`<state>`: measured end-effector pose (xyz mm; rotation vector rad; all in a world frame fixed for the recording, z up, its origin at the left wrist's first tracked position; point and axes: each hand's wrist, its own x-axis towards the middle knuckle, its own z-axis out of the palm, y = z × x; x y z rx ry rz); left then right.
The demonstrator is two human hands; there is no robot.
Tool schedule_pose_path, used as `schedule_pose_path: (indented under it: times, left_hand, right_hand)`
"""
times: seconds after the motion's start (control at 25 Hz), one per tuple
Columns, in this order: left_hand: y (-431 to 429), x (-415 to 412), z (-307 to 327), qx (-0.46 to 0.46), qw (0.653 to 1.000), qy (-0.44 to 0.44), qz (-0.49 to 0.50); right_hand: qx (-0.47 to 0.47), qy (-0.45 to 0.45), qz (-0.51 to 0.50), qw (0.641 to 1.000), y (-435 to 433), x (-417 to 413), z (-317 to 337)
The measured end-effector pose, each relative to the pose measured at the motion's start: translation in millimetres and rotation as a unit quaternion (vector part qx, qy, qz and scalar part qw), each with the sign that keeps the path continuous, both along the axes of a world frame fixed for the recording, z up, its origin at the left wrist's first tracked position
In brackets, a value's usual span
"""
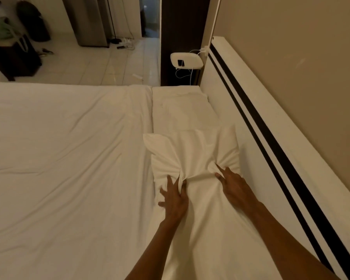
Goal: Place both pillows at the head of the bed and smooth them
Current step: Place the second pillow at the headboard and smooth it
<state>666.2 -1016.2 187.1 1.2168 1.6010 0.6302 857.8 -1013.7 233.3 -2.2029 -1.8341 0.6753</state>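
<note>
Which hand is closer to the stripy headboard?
The right hand. It is on the side of the pillow next to the headboard, while the left hand is on the pillow's other side, toward the middle of the bed.
</note>
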Motion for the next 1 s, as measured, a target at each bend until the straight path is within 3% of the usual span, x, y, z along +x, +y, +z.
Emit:
schedule_pose_path:
  times: [0.48, 0.6, 0.76, 0.88, 1.0]
  left_hand:
    - [49, 125, -127, -0.041, 0.999, -0.021, 0.008]
    - [65, 147, -186, -0.049, 0.998, 0.002, 0.026]
    - [42, 163, -310, -0.046, 0.994, 0.099, 0.004]
    - [12, 176, -366, 0.037, 0.977, 0.209, 0.029]
    - [13, 184, -383, 0.094, 0.962, 0.245, 0.074]
  right_hand:
    - [0.025, -0.036, 0.009, 0.999, 51, 120, -131]
    - [0.041, -0.054, 0.023, 0.997, 71, 145, -195]
    - [-0.018, -0.131, 0.039, 0.99, 49, 160, -333]
    - [0.075, -0.171, 0.003, 0.982, 18, 168, -406]
    - [0.146, -0.169, -0.027, 0.974, 20, 172, -425]
